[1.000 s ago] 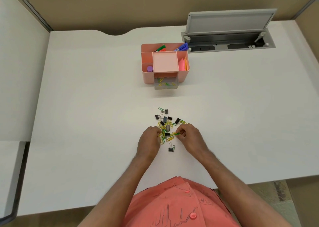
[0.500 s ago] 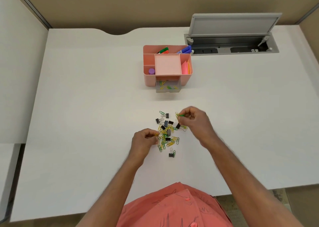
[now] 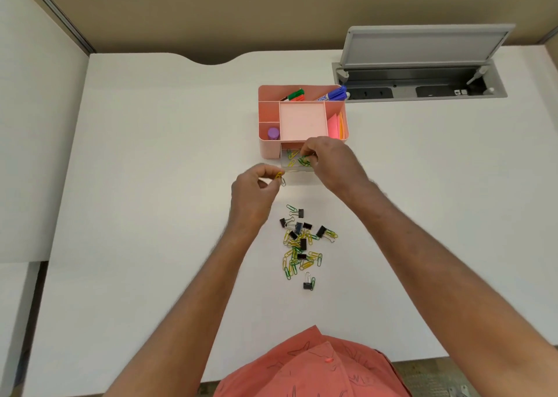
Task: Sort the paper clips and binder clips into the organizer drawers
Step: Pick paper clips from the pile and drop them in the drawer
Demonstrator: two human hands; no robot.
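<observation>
While both hands work at the far end of the desk (image 3: 145, 185):
left hand (image 3: 252, 191): just left of the open drawer (image 3: 294, 162), thumb and forefinger pinch a yellow paper clip (image 3: 279, 176)
right hand (image 3: 330, 162): over the drawer, curled fingertips on a green paper clip (image 3: 305, 161)
drawer: pulled out of the pink organizer (image 3: 268, 146), clips inside
pile of clips (image 3: 302, 244): nearer, between the forearms, paper and binder clips mixed

Pink organizer (image 3: 268, 147) on white desk (image 3: 151, 185); clear drawer (image 3: 287, 162) with yellow and green paper clips. Green and red markers (image 3: 294, 95), blue marker (image 3: 333, 94), purple cap (image 3: 273, 133), pale pink notepad (image 3: 303, 121), pink and orange sticky notes (image 3: 337, 125). Pile (image 3: 303, 245): yellow and green paper clips, black binder clips. Grey cable hatch (image 3: 422, 46). Coral shirt (image 3: 311, 366), dark line print. Tan wall (image 3: 211, 10).
</observation>
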